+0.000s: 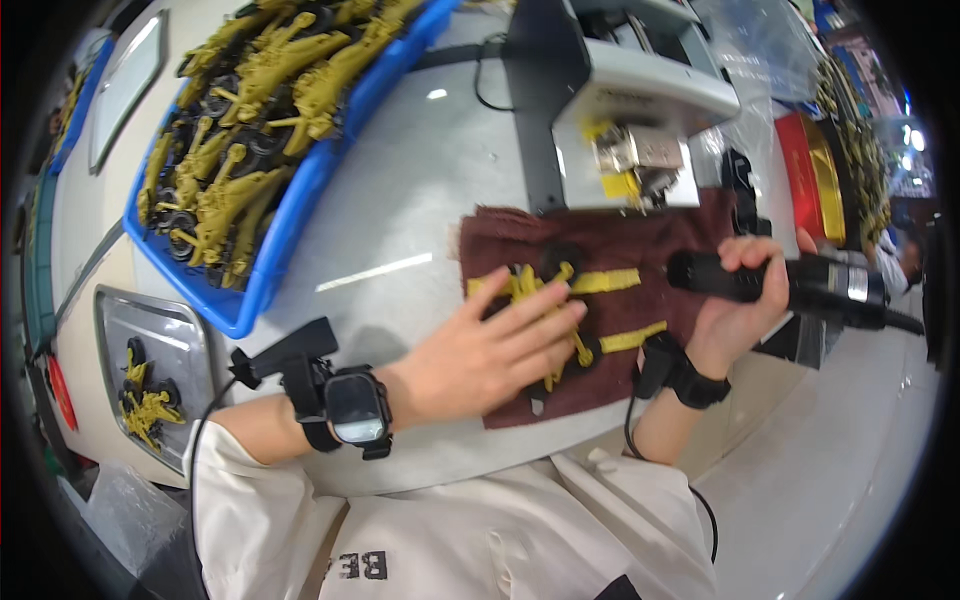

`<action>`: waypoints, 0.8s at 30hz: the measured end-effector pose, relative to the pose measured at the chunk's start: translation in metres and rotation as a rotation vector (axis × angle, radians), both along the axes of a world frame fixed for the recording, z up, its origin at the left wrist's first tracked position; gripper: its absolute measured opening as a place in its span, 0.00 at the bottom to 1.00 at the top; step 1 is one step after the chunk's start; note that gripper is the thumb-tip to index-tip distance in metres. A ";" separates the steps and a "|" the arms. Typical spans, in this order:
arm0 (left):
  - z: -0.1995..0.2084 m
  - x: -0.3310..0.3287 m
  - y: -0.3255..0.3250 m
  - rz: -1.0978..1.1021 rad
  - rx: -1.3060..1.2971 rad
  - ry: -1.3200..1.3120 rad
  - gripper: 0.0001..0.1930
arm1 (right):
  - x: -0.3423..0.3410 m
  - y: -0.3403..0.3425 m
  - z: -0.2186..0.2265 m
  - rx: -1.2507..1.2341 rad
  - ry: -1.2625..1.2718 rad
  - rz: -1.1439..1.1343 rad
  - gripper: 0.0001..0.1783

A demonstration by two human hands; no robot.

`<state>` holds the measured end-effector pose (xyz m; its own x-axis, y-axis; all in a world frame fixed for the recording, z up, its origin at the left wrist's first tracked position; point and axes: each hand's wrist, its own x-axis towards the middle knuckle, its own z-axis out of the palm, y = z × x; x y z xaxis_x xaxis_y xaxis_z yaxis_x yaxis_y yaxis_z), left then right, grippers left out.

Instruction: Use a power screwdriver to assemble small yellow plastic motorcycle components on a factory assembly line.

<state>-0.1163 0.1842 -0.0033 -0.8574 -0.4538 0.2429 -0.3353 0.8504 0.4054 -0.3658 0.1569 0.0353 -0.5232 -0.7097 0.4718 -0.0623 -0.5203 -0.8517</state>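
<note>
My left hand point(475, 355) lies with its fingers stretched out over a yellow plastic part with black round pieces point(605, 282), pressing it to or resting it on a dark brown cloth point(500, 240). The palm and fingers hide much of that part; a second yellow strip shows at its lower right. To the right, my right hand point(742, 310) is wrapped around a black electric screwdriver point(828, 284), which lies nearly level. The screwdriver's tip points left toward the yellow part and stands apart from it. Its cord runs off to the right.
A blue crate point(285, 240) heaped with yellow and black parts stands at the upper left. Below it, a metal tray point(185, 345) holds a few similar pieces. A grey-white machine point(640, 90) with a metal head rises behind the cloth. A red box point(796, 175) is at the far right.
</note>
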 end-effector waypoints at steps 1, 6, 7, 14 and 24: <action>0.000 0.002 0.002 -0.022 0.089 0.037 0.24 | -0.004 0.004 -0.001 0.016 -0.026 0.001 0.29; -0.002 0.000 -0.010 -0.081 0.188 0.073 0.24 | 0.000 0.011 0.005 0.032 0.014 -0.027 0.27; -0.002 -0.005 -0.014 -0.101 0.196 0.079 0.24 | 0.001 0.010 0.005 0.030 0.023 -0.022 0.27; 0.037 0.016 0.002 0.144 0.036 0.120 0.28 | 0.000 0.001 0.002 0.010 -0.014 -0.028 0.27; 0.038 0.136 -0.014 1.033 -0.471 -0.282 0.16 | 0.000 0.004 0.008 0.062 -0.042 -0.059 0.26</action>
